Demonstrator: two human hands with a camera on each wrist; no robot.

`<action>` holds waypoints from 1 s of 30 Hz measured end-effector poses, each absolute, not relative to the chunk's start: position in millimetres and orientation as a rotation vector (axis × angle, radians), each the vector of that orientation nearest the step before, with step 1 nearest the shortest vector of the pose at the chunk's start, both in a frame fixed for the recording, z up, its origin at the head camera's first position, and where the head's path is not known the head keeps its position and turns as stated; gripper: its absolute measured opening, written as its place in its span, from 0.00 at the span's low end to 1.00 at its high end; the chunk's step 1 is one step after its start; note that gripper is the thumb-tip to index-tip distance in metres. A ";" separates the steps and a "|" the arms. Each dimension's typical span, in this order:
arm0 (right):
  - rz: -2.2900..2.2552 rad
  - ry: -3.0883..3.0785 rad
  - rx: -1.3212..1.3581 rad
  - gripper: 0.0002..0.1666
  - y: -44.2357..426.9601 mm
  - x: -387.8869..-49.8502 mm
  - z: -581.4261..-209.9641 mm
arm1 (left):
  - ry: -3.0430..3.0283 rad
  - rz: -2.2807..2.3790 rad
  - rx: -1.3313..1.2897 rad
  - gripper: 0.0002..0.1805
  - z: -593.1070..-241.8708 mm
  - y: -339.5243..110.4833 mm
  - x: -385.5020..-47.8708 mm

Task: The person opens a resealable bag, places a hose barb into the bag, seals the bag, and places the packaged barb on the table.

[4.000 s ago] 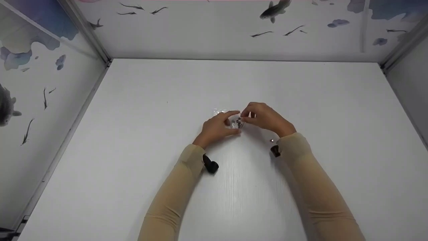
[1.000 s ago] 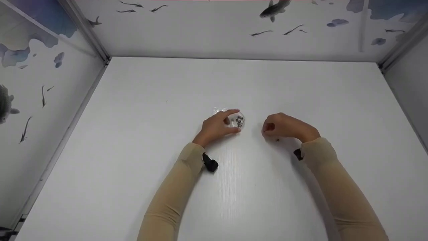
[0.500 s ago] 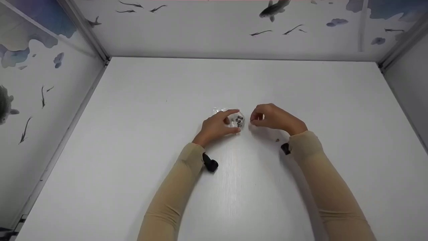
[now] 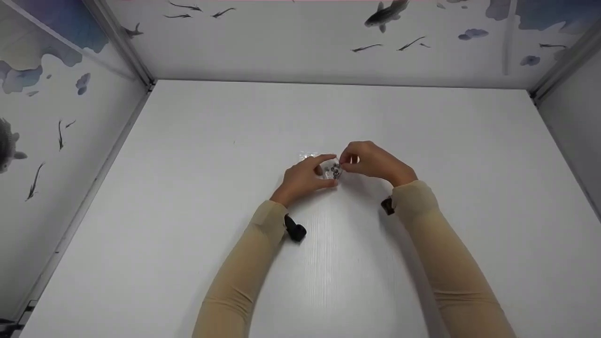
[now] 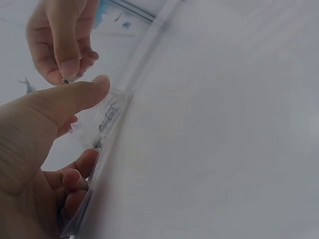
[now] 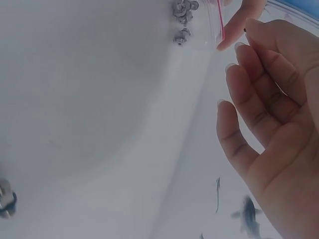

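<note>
In the head view my left hand (image 4: pixel 303 178) holds a small clear zip bag (image 4: pixel 328 174), thumb and fingers spread around its mouth. Several small silvery metal parts (image 6: pixel 182 9) lie inside; the right wrist view shows the bag's red zip line. Right at that mouth, my right hand (image 4: pixel 373 162) pinches a small metal part (image 5: pixel 65 81) between thumb and index finger. Most of this part is covered by the fingertips, so its exact kind is unclear. The other fingers of the right hand are loosely bent.
Another silvery metal part (image 6: pixel 7 200) lies on the white table (image 4: pixel 263 117), at the lower left of the right wrist view; the head view does not show it. White panels with fish drawings (image 4: pixel 386 15) bound the table behind and at the left.
One second ago my right hand was low over the table, right of the bag. It has since moved left and up to the bag's mouth, pinching a part. My left hand has stayed in place.
</note>
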State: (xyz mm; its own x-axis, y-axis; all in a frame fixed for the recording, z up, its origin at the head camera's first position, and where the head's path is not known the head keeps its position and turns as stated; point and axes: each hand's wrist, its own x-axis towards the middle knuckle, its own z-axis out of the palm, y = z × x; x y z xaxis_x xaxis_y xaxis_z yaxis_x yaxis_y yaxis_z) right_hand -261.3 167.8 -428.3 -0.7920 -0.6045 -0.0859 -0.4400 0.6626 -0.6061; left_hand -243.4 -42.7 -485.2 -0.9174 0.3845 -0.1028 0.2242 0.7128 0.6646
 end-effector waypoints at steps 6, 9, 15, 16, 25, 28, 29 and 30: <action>-0.834 2.612 -0.844 0.09 163.6 -263.5 -432.4 | 2.687 0.989 0.487 0.37 -486.5 -42.5 -243.5; -0.829 2.613 -0.842 0.10 162.4 -263.5 -432.8 | 2.688 0.984 0.488 0.38 -487.1 -42.2 -243.6; -0.814 2.615 -0.865 0.10 163.0 -262.7 -431.7 | 2.690 0.979 0.475 0.37 -487.0 -41.9 -243.4; -0.815 2.613 -0.863 0.09 163.6 -262.5 -431.3 | 2.692 0.977 0.474 0.37 -486.4 -42.0 -242.8; -0.776 2.560 -0.806 0.11 173.4 -261.0 -425.4 | 2.708 0.985 0.480 0.36 -485.1 -41.5 -241.8; -0.735 2.560 -0.789 0.11 178.9 -260.0 -423.7 | 2.713 0.974 0.483 0.37 -484.7 -41.6 -241.8; -0.725 2.561 -0.785 0.11 181.0 -259.5 -423.2 | 2.716 0.969 0.484 0.37 -484.5 -41.5 -241.9; -0.714 2.562 -0.778 0.11 183.0 -258.8 -422.5 | 2.717 0.966 0.485 0.37 -484.4 -41.5 -242.0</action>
State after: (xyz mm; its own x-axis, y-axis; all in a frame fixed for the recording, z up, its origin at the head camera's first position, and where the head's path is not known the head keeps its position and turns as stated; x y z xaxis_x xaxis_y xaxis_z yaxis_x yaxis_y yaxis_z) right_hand -258.8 183.0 -422.5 -0.7797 -0.5950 -0.1951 -0.4082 0.7193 -0.5621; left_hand -242.0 -41.5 -484.4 -0.9220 0.3761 -0.0920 0.2336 0.7297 0.6426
